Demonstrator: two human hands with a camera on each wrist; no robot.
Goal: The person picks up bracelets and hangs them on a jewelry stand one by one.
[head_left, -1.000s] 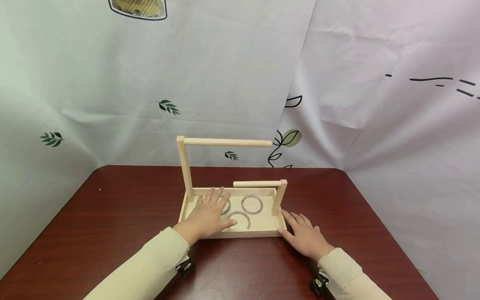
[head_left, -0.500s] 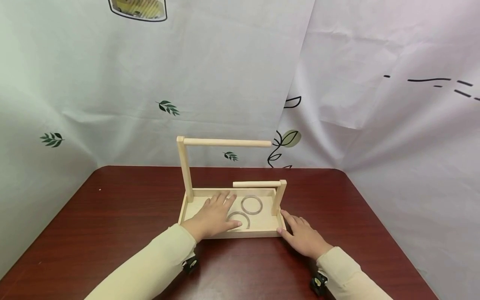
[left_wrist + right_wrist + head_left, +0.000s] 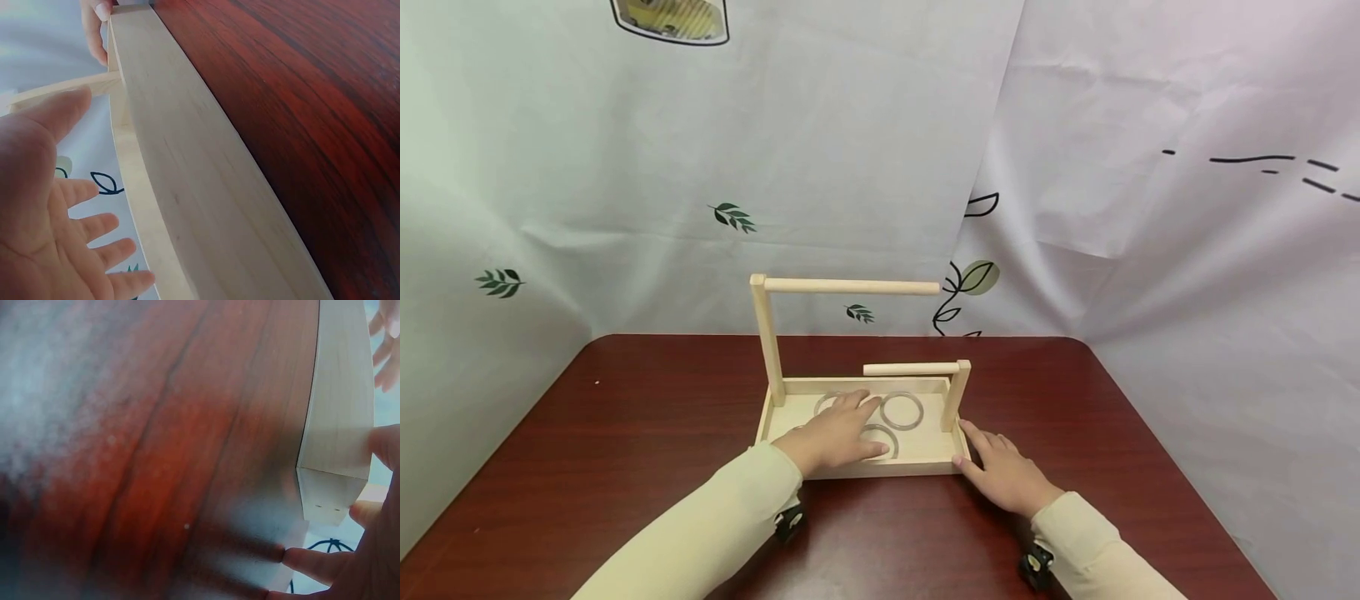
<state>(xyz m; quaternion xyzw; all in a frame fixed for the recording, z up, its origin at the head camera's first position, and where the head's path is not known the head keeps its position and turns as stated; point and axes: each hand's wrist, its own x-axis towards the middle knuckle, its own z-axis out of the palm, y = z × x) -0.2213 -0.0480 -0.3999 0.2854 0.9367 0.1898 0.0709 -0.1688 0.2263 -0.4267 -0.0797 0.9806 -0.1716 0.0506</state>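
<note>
A shallow pale wooden tray (image 3: 917,468) stands on the table, with several clear rings lying flat inside. One ring (image 3: 902,393) lies at the right; another ring (image 3: 822,402) shows partly behind my left hand (image 3: 835,435). The front ring (image 3: 892,433) is partly covered by that hand. My left hand is spread over the tray, palm down, and its fingers look straight with nothing between them in the left wrist view. My right hand (image 3: 1006,477) touches the tray's front right corner, thumb at the front wall and fingers along the end wall, some fingertips on the table.
A tall post (image 3: 767,342) with a long horizontal rod (image 3: 850,287) rises from the tray's left end. At the right end a shorter post (image 3: 956,397) carries a short rod (image 3: 910,368) pointing left. Behind the dark red table (image 3: 647,417) hangs a white printed cloth (image 3: 850,125).
My left hand has shifted right across the tray, uncovering part of the left ring and covering more of the front one. My right hand stays at the corner.
</note>
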